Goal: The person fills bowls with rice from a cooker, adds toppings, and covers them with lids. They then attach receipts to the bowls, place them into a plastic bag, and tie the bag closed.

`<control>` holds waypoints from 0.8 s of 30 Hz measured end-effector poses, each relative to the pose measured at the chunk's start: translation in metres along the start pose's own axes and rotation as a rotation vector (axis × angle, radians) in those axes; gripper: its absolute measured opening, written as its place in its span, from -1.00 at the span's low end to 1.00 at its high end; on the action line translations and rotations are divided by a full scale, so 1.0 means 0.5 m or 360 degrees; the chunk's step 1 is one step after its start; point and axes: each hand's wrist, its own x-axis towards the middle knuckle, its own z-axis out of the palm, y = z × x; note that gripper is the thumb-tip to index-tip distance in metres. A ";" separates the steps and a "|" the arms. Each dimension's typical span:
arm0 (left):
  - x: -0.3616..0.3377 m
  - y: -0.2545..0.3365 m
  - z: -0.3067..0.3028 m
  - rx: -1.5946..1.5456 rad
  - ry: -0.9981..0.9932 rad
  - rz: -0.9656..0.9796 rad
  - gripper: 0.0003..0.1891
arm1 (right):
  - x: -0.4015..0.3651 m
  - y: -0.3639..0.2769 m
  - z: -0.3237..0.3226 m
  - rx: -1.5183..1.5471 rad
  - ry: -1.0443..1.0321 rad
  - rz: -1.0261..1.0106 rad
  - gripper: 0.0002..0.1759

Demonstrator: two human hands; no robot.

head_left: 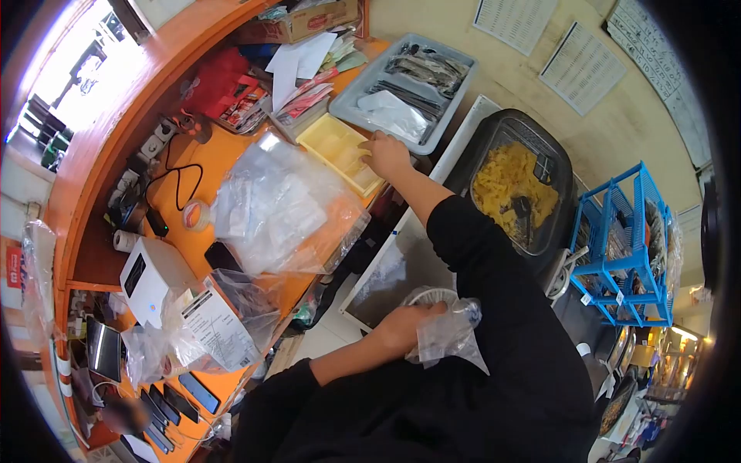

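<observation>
Near my body, my left hand (405,328) is closed around a crumpled clear plastic bag (451,336). A white round rim (429,295) shows just behind its knuckles. My right hand (386,157) reaches forward to a shallow yellow tray (318,152). Its fingers are bent together over the tray's right side, and I cannot tell what lies between them. Pale, see-through pieces lie inside this tray. Left of it, a spread of clear plastic bags (278,208) covers part of the orange desk (202,255).
A grey tray (359,108) with black cutlery stands behind the right hand. To the right are a dark tub (567,154) of yellow food and a blue rack (617,251). A white printer (150,282), a labelled packet (220,328) and several phones (199,392) occupy the left.
</observation>
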 end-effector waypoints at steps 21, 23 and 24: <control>0.014 -0.017 0.070 -0.0368 0.0614 0.0817 -0.68 | -0.023 0.009 -0.112 0.1673 0.0375 0.0413 -0.67; 0.022 -0.025 0.107 -0.0342 0.0553 0.0595 -0.67 | -0.091 -0.004 -0.218 0.1982 0.0302 0.0535 -0.71; 0.010 -0.013 0.092 -0.0519 0.0518 0.0478 -0.66 | -0.136 -0.003 -0.273 0.2128 0.0282 0.0544 -0.73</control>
